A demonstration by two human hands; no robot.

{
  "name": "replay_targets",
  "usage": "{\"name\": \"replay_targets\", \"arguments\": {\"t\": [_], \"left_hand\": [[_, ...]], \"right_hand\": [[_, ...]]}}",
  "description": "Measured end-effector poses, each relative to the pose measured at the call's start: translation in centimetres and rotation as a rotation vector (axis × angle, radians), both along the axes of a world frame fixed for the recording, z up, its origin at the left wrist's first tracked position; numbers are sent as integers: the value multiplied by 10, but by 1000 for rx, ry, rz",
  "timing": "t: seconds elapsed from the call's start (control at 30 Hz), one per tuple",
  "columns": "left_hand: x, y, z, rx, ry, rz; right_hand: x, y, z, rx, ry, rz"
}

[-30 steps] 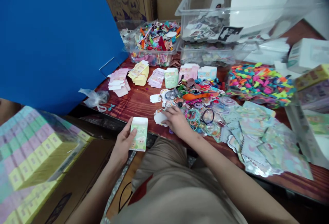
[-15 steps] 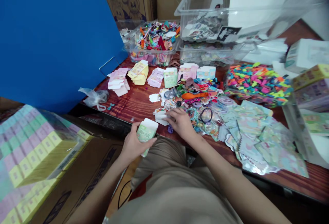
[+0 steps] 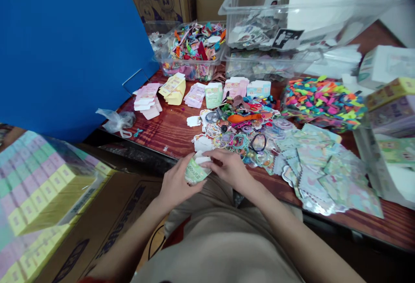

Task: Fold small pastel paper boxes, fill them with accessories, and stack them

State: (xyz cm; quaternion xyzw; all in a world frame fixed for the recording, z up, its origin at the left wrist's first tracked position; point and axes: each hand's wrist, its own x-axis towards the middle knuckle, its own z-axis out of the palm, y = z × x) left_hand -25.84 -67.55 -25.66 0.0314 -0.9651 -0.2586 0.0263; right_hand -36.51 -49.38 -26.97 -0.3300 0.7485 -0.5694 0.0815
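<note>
My left hand [image 3: 177, 179] is wrapped around a small green printed carton [image 3: 195, 172], holding it tilted just off the table's front edge. At the carton's top, my right hand [image 3: 227, 166] pinches a small white flat piece [image 3: 202, 159]; fingers partly cover it, and I cannot tell how far inside it sits. Just beyond both hands lie white paper cutouts [image 3: 203, 143]. A pile of hair ties [image 3: 241, 141] and other small trinkets spreads to their right, with an orange clip-like piece [image 3: 244, 117] on top.
Flattened cartons in pink [image 3: 147, 97], yellow [image 3: 175, 90] and green [image 3: 214, 94] line the table. Shiny sachets [image 3: 324, 170] lie right, below a tub of bright clips [image 3: 324, 103]. Clear bins [image 3: 191, 64] stand behind. A blue panel [image 3: 71, 53] and packed boxes [image 3: 42, 183] flank the left.
My right hand has moved from the white cutouts toward me, bringing a white piece to the carton's top. My left hand has shifted right with the green carton, which is now more tilted.
</note>
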Motion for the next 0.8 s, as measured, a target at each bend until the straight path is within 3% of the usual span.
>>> {"name": "replay_targets", "arguments": {"t": [0.13, 0.3, 0.37, 0.43, 0.53, 0.67, 0.8], "left_hand": [[2, 5, -3, 75, 21, 9], [3, 10, -7, -37, 14, -14], [4, 11, -9, -6, 13, 11], [4, 10, -11, 62, 20, 47], [6, 4, -13, 113, 2, 110], [9, -7, -12, 82, -24, 158], [11, -10, -11, 2, -9, 129]], "right_hand": [[-3, 8, 4, 68, 38, 0], [0, 4, 6, 197, 218, 174], [2, 2, 7, 207, 292, 134], [2, 3, 5, 213, 287, 6], [-1, 8, -1, 388, 296, -171], [0, 8, -16, 707, 474, -190], [4, 4, -27, 708, 591, -219]]}}
